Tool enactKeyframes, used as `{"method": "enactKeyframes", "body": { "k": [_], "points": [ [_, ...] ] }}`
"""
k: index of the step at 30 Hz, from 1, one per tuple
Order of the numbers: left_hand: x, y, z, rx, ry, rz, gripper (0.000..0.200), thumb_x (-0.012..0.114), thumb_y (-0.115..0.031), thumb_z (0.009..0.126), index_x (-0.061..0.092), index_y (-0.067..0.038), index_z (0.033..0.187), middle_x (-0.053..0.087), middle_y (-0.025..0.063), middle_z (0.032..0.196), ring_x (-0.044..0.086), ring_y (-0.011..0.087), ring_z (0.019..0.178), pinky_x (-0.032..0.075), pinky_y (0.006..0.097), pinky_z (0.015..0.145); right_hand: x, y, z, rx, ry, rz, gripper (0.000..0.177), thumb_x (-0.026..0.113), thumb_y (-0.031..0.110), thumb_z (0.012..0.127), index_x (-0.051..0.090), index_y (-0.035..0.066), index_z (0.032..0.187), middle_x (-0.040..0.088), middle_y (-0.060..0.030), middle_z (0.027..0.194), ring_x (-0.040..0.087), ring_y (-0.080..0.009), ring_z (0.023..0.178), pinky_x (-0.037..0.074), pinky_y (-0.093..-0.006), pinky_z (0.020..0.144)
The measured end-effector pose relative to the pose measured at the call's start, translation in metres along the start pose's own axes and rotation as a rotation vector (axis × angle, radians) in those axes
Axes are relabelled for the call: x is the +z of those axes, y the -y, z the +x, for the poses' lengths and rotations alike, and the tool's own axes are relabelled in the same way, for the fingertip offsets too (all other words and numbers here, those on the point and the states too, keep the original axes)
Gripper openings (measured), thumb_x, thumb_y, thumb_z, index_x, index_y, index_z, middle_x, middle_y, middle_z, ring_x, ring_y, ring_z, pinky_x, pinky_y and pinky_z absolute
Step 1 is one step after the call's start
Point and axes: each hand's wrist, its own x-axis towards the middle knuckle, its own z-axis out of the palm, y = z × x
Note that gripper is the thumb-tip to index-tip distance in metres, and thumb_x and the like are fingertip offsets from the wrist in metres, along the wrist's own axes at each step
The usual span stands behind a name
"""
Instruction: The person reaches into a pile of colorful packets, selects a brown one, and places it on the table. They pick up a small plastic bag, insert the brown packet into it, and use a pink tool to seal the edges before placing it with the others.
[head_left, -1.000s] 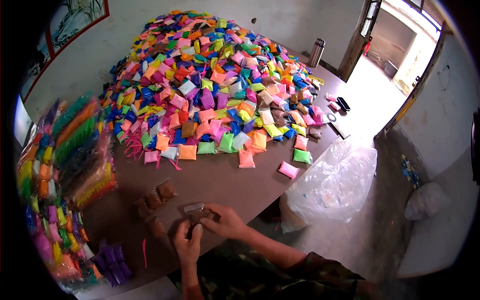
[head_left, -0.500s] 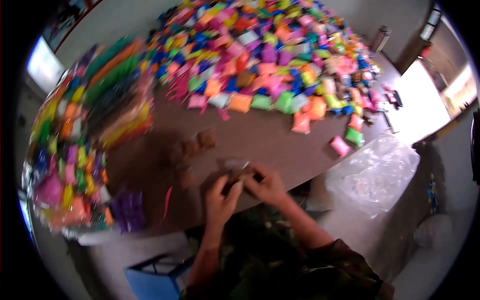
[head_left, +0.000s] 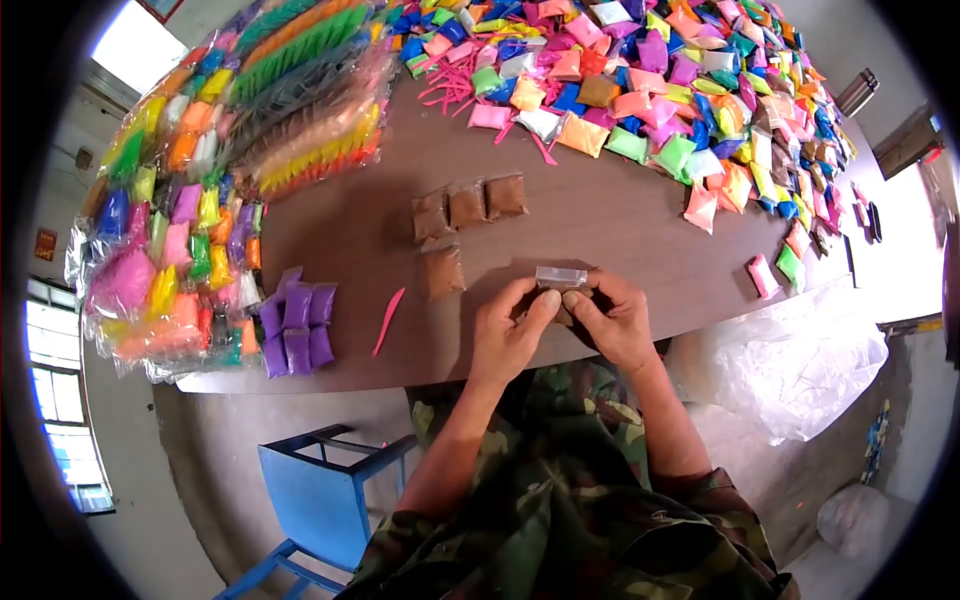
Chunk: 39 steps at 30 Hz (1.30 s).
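Risk: the small clear-topped packet (head_left: 560, 277) could be dropped or torn if pinched unevenly by its thin flap, and brown filling spilled on the table (head_left: 620, 215)
Packet: held just nearer the person than the brown packets (head_left: 468, 205)
Left hand (head_left: 510, 335): fingers closed on the packet's left end
Right hand (head_left: 612, 320): fingertips clamped on its right end, the lower part hidden
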Motion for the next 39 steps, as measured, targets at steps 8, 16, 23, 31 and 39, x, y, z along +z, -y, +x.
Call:
{"method": "enactKeyframes", "body": {
  "k": [8,16,23,31,39],
  "points": [
    [-0.006,0.021,-0.002,-0.054,0.051,0.027,0.017,0.071,-0.015,0.105,0.073,0.001,0.109,0.071,-0.0036,0.091,0.058,0.0015,0.085,0.050,0.0228,0.075,-0.002,-0.002,0.001,-0.082,0.071,-0.175,0.007,0.073,0.004,0.100,0.074,-0.003,0.100,0.067,0.0020,0.090,0.057,-0.0049,0.083,0.048,-0.0250,0.073],
    [-0.003,0.009,0.000,-0.024,0.043,-0.043,0.022,0.074,-0.020,0.104,0.074,0.001,0.110,0.073,0.0013,0.087,0.063,0.0051,0.080,0.053,0.0255,0.072,-0.003,-0.010,0.004,-0.173,0.018,-0.199,0.008,0.079,0.004,0.094,0.074,-0.001,0.093,0.060,-0.0044,0.076,0.052,-0.0118,0.071,0.043,-0.0306,0.064],
    [-0.010,0.020,-0.001,-0.024,0.070,-0.011,0.024,0.073,-0.023,0.104,0.074,0.000,0.111,0.073,0.0019,0.087,0.063,0.0062,0.080,0.053,0.0259,0.074,0.001,-0.002,0.003,-0.172,0.028,-0.249,0.013,0.079,0.006,0.095,0.071,-0.002,0.089,0.058,-0.0044,0.075,0.051,-0.0121,0.070,0.043,-0.0303,0.063],
    [-0.008,0.009,0.000,-0.055,0.082,0.026,0.022,0.071,-0.021,0.106,0.074,0.000,0.108,0.068,-0.0025,0.084,0.056,0.0042,0.077,0.048,0.0245,0.068,-0.002,-0.009,0.002,-0.127,0.013,-0.151,0.010,0.077,0.007,0.097,0.072,-0.001,0.094,0.060,-0.0011,0.077,0.051,-0.0080,0.072,0.043,-0.0284,0.063],
    [-0.011,0.015,0.001,-0.108,-0.013,0.013,0.025,0.071,-0.023,0.106,0.073,0.001,0.111,0.069,-0.0013,0.085,0.057,0.0048,0.079,0.050,0.0250,0.070,0.005,0.012,0.002,-0.142,0.093,-0.286,0.012,0.076,0.006,0.095,0.074,-0.003,0.104,0.062,-0.0011,0.078,0.053,-0.0068,0.073,0.045,-0.0262,0.065]
  ]
}}
